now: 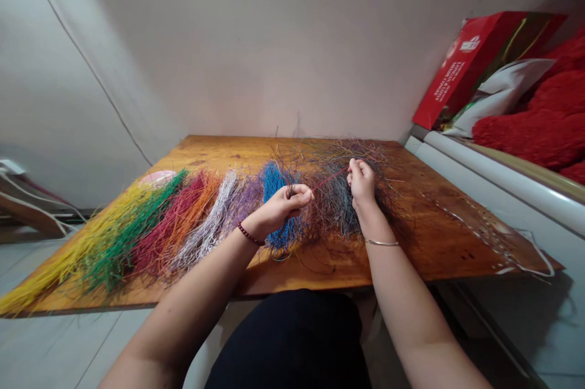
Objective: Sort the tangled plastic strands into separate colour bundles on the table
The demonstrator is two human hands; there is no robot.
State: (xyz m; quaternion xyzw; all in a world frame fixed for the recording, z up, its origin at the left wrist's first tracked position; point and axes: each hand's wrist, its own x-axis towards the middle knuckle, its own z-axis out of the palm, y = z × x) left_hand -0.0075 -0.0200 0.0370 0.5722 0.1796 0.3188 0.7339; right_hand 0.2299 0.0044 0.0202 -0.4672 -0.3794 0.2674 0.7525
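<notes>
A thin red wire [329, 179] is stretched between my two hands above the mixed pile. My left hand [284, 205] is closed in a pinch on its left end, and a few dark strands stick up by the fingers. Higher and to the right, my right hand [362, 183] pinches the other end between thumb and fingers. Below and behind them lies a tangled pile of grey and mixed-colour wires [339, 212]. A blue bundle [274, 233] sits just beneath my left hand, partly covered by it.
Left along the wooden table [219, 148] lie sorted bundles: purple [247, 197], white [214, 212], orange [189, 224], dark red [171, 227], green [132, 230] and yellow [86, 242]. Small scraps [484, 233] and a white cord [537, 255] are at right. A red box [450, 72] stands beyond.
</notes>
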